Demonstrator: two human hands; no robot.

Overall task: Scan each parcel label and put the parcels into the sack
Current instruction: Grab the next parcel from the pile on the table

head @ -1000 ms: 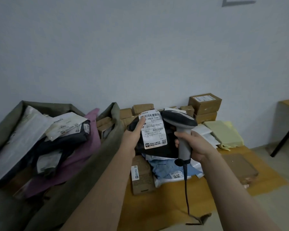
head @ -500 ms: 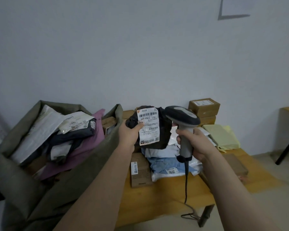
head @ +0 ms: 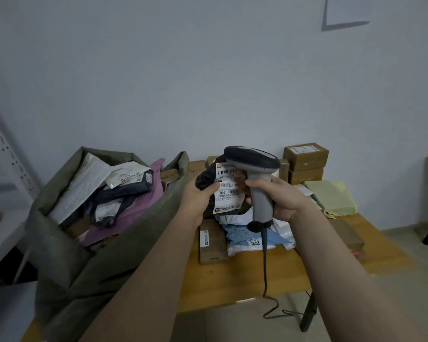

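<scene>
**Scanner right up at the label**

The left hand (head: 200,196) reaches forward and holds a soft black plastic parcel (head: 206,176). Its thumb presses on the parcel's white paper label (head: 229,193). The right hand (head: 283,199) wraps tight round the handle of a grey gun-shaped scanner (head: 260,197). The scanner's dark head sits just above the left hand's grip. Half a second ago that head was beside the label; now it covers the label's top corner. The big green cloth sack (head: 124,243) stands open just left of the left hand.
</scene>
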